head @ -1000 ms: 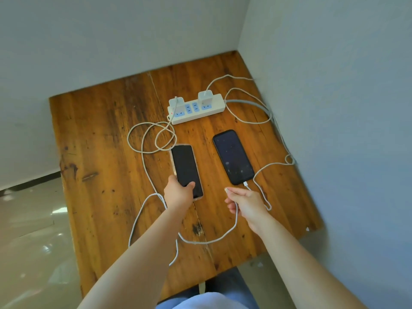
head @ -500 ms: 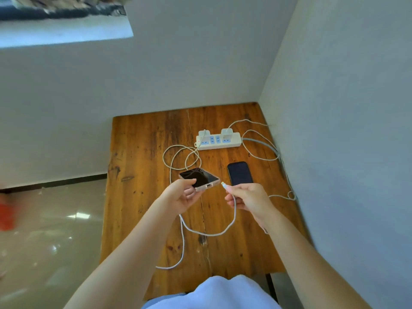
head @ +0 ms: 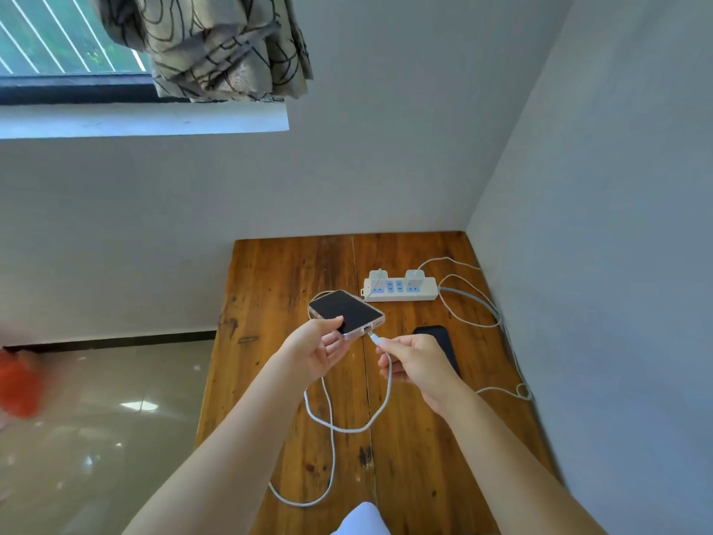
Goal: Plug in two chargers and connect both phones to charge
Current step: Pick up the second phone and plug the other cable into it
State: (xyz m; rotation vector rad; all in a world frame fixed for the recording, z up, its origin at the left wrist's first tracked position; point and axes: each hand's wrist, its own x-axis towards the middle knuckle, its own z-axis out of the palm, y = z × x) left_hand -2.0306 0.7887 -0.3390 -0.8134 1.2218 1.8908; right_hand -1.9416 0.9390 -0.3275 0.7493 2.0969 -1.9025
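the left hand holds a phone in a clear case lifted above the wooden table, thumb pressed on the dark screen and fingers curled under the near corner, so the phone sits tilted with its short bottom edge turned toward the other hand. the right hand is closed in a pinch on the white connector of a charging cable, and the metal tip sits just beside the port in the phone's bottom edge; whether it has entered the port cannot be told. from that pinch the cable drops in a loop nearer the person than the power strip, crosses itself over the table and trails off toward the table's near edge. the white power strip lies near the far right of the table, close to the corner of the walls, with a white charger plugged in at its left end and a second charger plugged in toward its right. a second, black phone lies flat on the table, nearer the person than the strip and partly hidden behind the right hand. another white cable curls in loops to the right of the strip and runs along the wall side of the table.
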